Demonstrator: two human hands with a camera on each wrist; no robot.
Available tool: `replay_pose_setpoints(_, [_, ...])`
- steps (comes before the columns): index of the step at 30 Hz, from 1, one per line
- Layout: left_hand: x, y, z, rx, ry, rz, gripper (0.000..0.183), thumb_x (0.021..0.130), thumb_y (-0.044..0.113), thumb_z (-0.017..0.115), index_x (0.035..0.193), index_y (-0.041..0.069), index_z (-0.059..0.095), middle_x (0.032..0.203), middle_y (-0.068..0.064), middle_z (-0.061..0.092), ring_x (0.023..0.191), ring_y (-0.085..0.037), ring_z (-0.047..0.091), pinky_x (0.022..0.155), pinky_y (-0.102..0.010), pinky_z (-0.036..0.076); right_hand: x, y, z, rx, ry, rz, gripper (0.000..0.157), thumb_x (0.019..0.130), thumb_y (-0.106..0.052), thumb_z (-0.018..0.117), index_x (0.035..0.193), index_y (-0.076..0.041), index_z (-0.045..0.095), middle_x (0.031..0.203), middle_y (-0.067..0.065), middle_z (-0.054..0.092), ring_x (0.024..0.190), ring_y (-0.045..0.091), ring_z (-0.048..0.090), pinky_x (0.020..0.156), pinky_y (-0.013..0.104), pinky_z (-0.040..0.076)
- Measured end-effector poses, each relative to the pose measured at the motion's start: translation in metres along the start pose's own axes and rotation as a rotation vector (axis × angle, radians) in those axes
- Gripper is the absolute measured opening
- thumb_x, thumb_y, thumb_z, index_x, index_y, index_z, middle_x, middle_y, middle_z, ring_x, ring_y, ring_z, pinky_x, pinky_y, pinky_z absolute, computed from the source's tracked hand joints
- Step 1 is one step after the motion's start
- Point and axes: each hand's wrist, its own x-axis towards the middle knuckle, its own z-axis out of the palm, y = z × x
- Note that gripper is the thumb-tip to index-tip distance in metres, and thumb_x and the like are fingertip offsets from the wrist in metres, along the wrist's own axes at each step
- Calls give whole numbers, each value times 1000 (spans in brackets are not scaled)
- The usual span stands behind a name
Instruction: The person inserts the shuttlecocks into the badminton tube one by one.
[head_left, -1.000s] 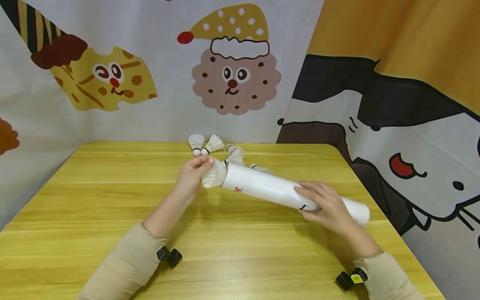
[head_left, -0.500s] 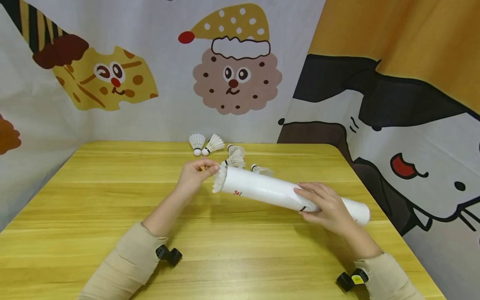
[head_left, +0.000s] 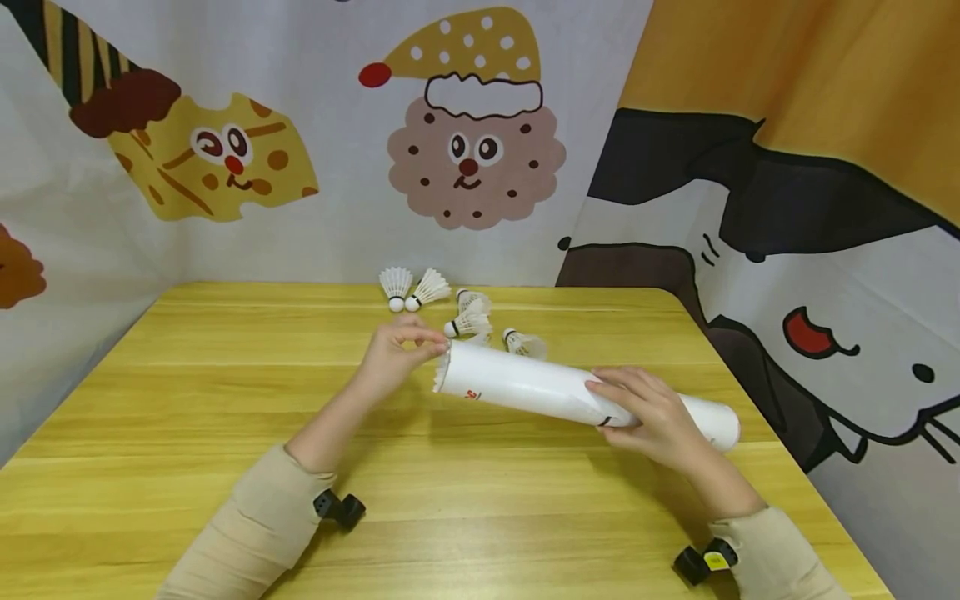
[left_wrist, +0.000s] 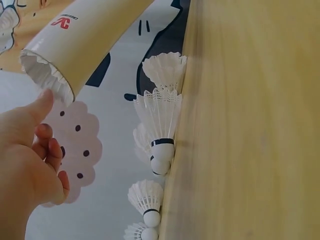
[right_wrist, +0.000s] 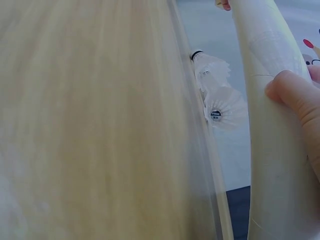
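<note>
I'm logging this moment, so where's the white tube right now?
In the head view, the white tube slants right of centre, gripped by the right hand, its left end by the left hand, nearer the camera than the shuttlecocks.

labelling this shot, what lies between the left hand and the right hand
The white tube: in the head view it runs from the left hand, at its mouth, to the right hand, which grips it.

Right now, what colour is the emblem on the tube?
The emblem is red, clearest in the left wrist view.
</note>
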Motion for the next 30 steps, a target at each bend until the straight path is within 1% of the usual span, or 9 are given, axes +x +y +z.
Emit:
replay_pose_setpoints(3, [1, -11, 3, -17, 2, -19, 8, 71, -2, 72, 78, -1, 70, 72, -10, 55, 77, -20, 44, 75, -36, 32, -1, 0, 0, -5, 1, 2, 45, 80, -32, 62, 116, -6, 61, 115, 12, 57, 99, 28, 53, 87, 30, 36])
replay_pose_setpoints(7, [2, -24, 11, -7, -23, -52, 11, 68, -8, 71, 75, 1, 70, 73, -3, 57, 82, -18, 46, 80, -36, 34, 0, -1, 0, 4, 3, -2, 45, 79, -31, 64, 115, -5, 61, 115, 12, 57, 99, 28, 53, 86, 31, 37])
replay_pose_setpoints(11, [2, -26, 19, -14, -39, -47, 17, 65, -17, 65, 70, -2, 69, 73, -3, 57, 83, -19, 48, 82, -37, 38, 1, -1, 2, 16, 7, -2, 46, 77, -29, 65, 116, -5, 61, 115, 12, 57, 98, 28, 53, 84, 32, 37])
replay_pose_setpoints(16, [3, -24, 22, -36, 16, -67, 16, 65, -19, 64, 70, -3, 68, 71, -5, 55, 80, -19, 48, 77, -34, 41, 1, 0, 3, 13, 23, 3, 45, 77, -29, 64, 115, -5, 61, 115, 13, 57, 98, 28, 54, 84, 32, 38])
replay_pose_setpoints(18, [3, -22, 22, -49, 27, -76, 15, 66, -19, 64, 72, -5, 68, 72, -7, 55, 79, -18, 47, 76, -32, 41, 2, 0, 3, 11, 25, 5, 46, 77, -29, 64, 115, -4, 61, 115, 13, 57, 98, 28, 54, 84, 32, 38])
replay_pose_setpoints(22, [3, -8, 18, -74, 30, -78, 15, 68, -19, 64, 78, -8, 68, 76, -14, 56, 78, -20, 46, 75, -31, 39, 3, 0, 1, 6, 21, 13, 46, 77, -30, 64, 116, -5, 60, 115, 12, 57, 99, 27, 54, 85, 31, 38])
replay_pose_setpoints(25, [4, 2, 13, -65, 28, -66, 13, 71, -14, 66, 83, -10, 67, 76, -15, 56, 77, -19, 46, 73, -31, 38, 2, 0, -1, 0, 20, 25, 46, 78, -30, 65, 116, -5, 60, 116, 12, 57, 99, 28, 54, 86, 30, 37])
replay_pose_setpoints(28, [7, 0, 5, -40, 39, -50, 14, 72, -7, 69, 86, -9, 67, 74, -14, 56, 74, -18, 46, 70, -32, 37, 1, 2, -2, -6, 17, 35, 47, 78, -31, 64, 116, -5, 60, 116, 12, 57, 99, 28, 53, 87, 30, 36])
replay_pose_setpoints(30, [10, -4, -2, -33, 51, -72, 16, 74, -4, 70, 89, -8, 67, 75, -13, 55, 73, -17, 46, 68, -32, 38, 0, 2, -3, -5, 15, 35, 47, 78, -32, 65, 116, -5, 60, 116, 12, 57, 100, 28, 53, 87, 30, 36])
